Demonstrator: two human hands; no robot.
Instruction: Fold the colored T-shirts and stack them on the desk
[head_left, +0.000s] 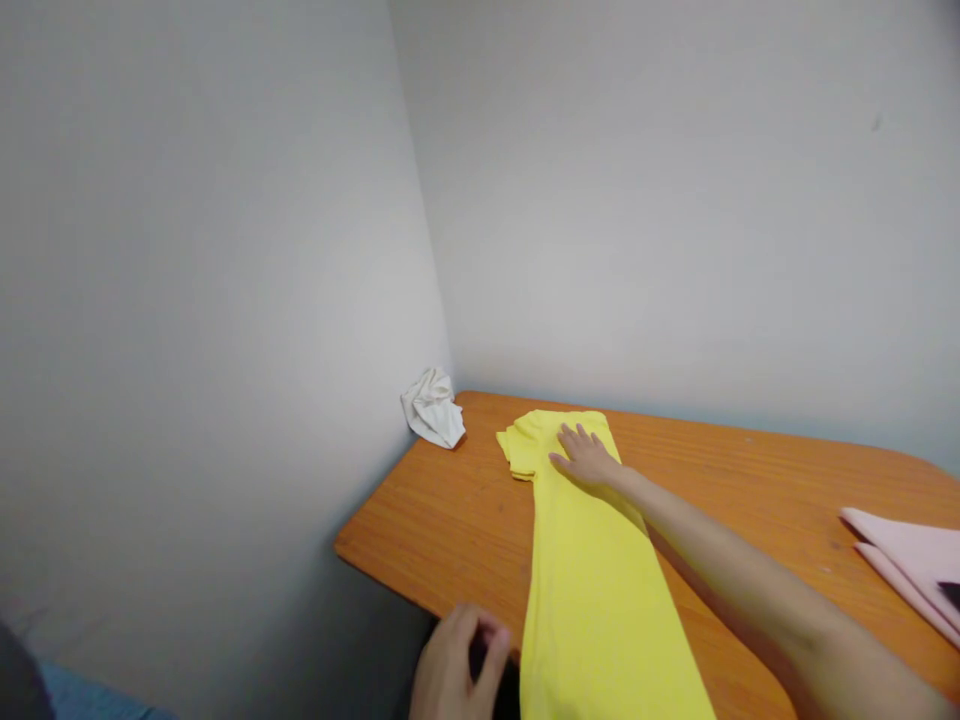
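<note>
1 yel. tee, 1 wht rag

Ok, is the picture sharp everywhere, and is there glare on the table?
Head view: soft, even light, no glare on the table, only a faint shadow under the right arm; the right hand on the yellow garment is fairly sharp; the left hand at the bottom edge is blurred.
</note>
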